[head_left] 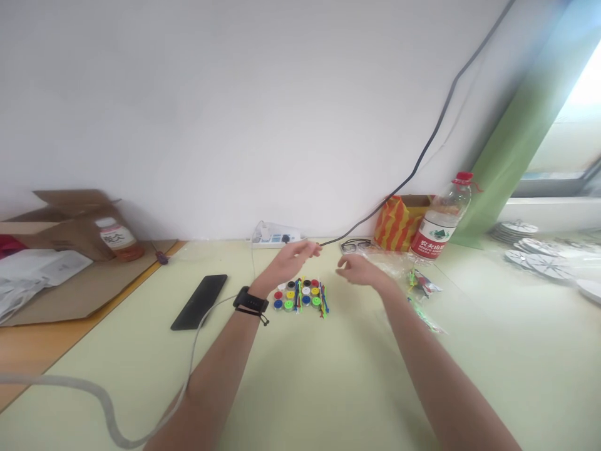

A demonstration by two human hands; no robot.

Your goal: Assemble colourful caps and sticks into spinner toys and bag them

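Note:
My left hand [291, 260] hovers over a small grid of coloured round pieces [300, 295] with coloured sticks laid among them; its fingers are stretched forward and loosely together, holding nothing that I can see. A black watch sits on that wrist. My right hand [359, 270] hangs just right of the grid, fingers loosely curled toward the left hand, with nothing visible in them. Both hands are above the pale green table [328, 376], apart from each other.
A black phone [200, 302] lies left of the grid. A white power strip [277, 237], glasses [355, 245], an orange-yellow bag [397, 222] and a water bottle [444, 219] line the wall. Clear plastic wrap with coloured bits [422, 285] lies right. Cardboard box and a drink bottle [117, 239] sit far left; white discs [535, 254] far right.

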